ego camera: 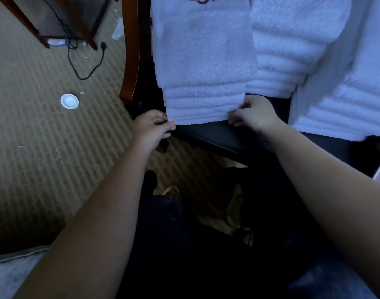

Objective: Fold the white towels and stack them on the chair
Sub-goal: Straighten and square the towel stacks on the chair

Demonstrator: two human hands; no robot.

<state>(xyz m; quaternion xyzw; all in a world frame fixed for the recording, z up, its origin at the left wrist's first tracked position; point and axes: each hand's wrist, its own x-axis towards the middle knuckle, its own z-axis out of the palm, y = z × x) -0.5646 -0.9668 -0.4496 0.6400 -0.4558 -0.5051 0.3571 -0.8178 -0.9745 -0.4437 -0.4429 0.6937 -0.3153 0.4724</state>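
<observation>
Head: left hand (153, 124), right hand (254, 115) pinch towel (203, 65) corners.

Dim overall, bluish cast. The towels (204, 61) read brightest, near blown out (pile detail soft). Lower frame sinks into deep shadow around the legs (184, 255). Wide-angle bending at edges; carpet (34, 126) stripes slightly smeared.

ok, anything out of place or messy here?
The floor is untidy: a white round lid lies on the carpet left of the chair, a loose black cable with its plug trails beside the wooden stand, and small white scraps are scattered about. The held towel looks fine.
</observation>
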